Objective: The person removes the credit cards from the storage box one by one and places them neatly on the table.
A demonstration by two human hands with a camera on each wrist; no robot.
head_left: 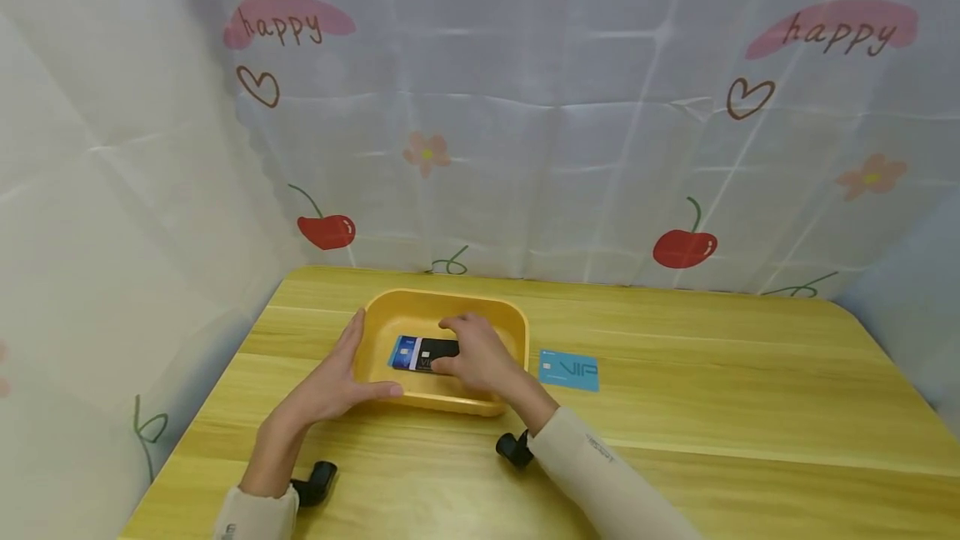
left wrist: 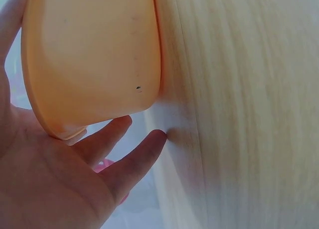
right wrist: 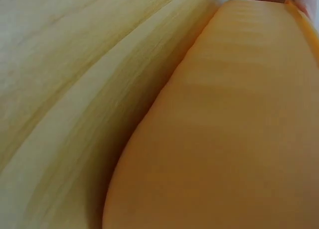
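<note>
A yellow tray (head_left: 442,307) sits on the tabletop (head_left: 720,373), holding a black card (head_left: 438,347) that overlaps a blue card (head_left: 405,353). The left hand (head_left: 333,387) is spread open around the tray's near left corner, fingers against the left side and thumb along the near rim. The right hand (head_left: 482,354) reaches inside, fingers bent over the black card's right end and thumb at its near edge; whether it pinches the card cannot be told. A light blue card (head_left: 568,370) lies on the tabletop just right of the tray. Behind hangs a white curtain (head_left: 570,182) printed with cherries and hearts.
</note>
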